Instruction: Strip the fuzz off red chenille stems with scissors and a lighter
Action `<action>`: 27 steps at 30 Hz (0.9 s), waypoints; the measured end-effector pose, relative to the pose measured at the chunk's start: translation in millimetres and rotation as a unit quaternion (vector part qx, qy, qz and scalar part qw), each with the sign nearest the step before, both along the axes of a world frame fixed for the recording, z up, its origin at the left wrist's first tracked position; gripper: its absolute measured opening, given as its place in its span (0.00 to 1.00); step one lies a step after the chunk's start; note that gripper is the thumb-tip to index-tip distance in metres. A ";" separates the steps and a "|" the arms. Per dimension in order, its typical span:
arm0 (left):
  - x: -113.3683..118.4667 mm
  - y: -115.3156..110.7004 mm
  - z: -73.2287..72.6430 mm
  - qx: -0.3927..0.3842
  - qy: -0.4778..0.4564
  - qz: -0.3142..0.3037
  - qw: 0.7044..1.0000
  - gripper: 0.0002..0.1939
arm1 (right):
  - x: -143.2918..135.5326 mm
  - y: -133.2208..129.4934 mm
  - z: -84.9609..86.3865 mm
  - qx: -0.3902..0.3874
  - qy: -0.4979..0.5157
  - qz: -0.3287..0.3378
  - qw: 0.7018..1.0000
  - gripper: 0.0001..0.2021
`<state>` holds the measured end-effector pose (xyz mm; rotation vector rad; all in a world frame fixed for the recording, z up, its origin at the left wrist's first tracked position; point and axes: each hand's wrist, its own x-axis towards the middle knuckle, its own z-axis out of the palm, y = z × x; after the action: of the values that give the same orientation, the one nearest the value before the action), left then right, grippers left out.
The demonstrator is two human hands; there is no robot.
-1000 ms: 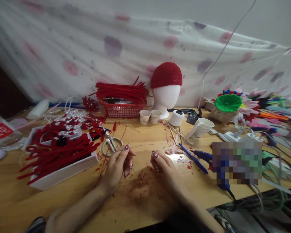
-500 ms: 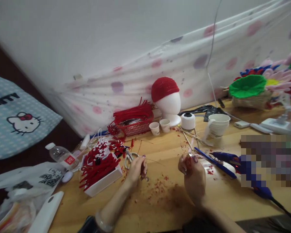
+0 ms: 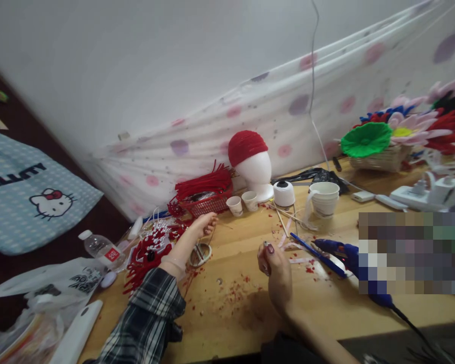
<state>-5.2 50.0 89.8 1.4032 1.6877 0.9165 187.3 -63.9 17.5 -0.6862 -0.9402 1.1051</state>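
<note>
My left hand [image 3: 206, 225] is stretched forward with its fingers curled together, just in front of the red plastic basket [image 3: 208, 205] heaped with red fuzzy stems. Anything between those fingers is hidden. Under the left wrist lie white-handled scissors [image 3: 200, 255]. My right hand [image 3: 276, 268] is raised over the table's middle, thumb pressed against the curled fingers. A tiny glint shows at its fingertips, too small to name. To its right are a blue stick-like pen [image 3: 318, 255] and a blue glue gun [image 3: 333, 248].
A white foam head [image 3: 258, 169] with a red covering stands at the back, beside paper cups [image 3: 234, 206] and a thread spool [image 3: 284, 194]. At left are a plastic bottle [image 3: 100, 247] and red stems [image 3: 136, 268]. A flower basket [image 3: 377, 159] and power strip [image 3: 409, 194] stand right.
My left hand has moved forward from over the scraps to the basket, its sleeve now in view. The right hand stays pinched. The whole view has shifted slightly.
</note>
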 end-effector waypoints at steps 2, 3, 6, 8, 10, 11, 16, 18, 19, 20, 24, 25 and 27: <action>-2.9 -11.1 -5.7 -0.049 0.104 -0.016 0.993 0.18 | 0.5 0.5 -1.7 0.000 -0.009 0.011 1.000 0.23; -4.8 -18.8 -9.4 -0.074 0.159 -0.025 0.984 0.18 | 0.6 0.5 -2.4 0.000 -0.012 0.018 1.000 0.23; -11.1 -44.2 -21.1 -0.102 0.303 -0.041 0.947 0.17 | 0.6 -0.3 -3.0 0.000 -0.018 0.027 0.999 0.23; -14.4 -58.7 -28.6 -0.104 0.378 -0.045 0.919 0.16 | 0.6 -1.2 -2.3 0.001 -0.025 0.027 0.999 0.23; -16.1 -68.6 -35.0 -0.101 0.432 -0.047 0.895 0.16 | 0.6 -1.8 -1.5 -0.001 -0.034 0.030 0.999 0.23; -16.6 -71.8 -37.4 -0.099 0.453 -0.049 0.885 0.15 | 0.5 -1.7 -1.3 -0.004 -0.038 0.035 0.999 0.23; -18.4 -75.8 -40.1 -0.065 0.513 -0.048 0.855 0.13 | -1.3 1.6 -1.2 -0.031 -0.067 0.040 0.996 0.22; -19.0 -75.7 -39.6 -0.047 0.522 -0.041 0.851 0.13 | -2.7 3.4 -1.1 -0.036 -0.102 0.016 0.994 0.21; -18.9 -75.7 -39.9 -0.039 0.524 -0.039 0.850 0.13 | -3.4 4.1 -1.2 -0.038 -0.119 0.010 0.992 0.21; -18.4 -75.7 -40.9 -0.033 0.525 -0.037 0.850 0.14 | -4.3 4.7 -1.3 -0.039 -0.132 0.011 0.990 0.21; -13.2 -75.0 -49.4 -0.017 0.525 -0.023 0.851 0.13 | -7.2 5.1 -2.8 -0.035 -0.152 0.030 0.987 0.21; -11.9 -74.7 -51.6 -0.016 0.525 -0.020 0.851 0.13 | -7.7 4.9 -3.1 -0.032 -0.156 0.032 0.987 0.22; -10.5 -74.3 -55.0 -0.018 0.523 -0.017 0.852 0.14 | -8.3 4.6 -4.0 -0.028 -0.167 0.034 0.985 0.22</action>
<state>-15.6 -24.3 34.8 2.0826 2.3828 -0.0004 179.0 -59.3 13.5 -0.9093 -1.2278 1.0985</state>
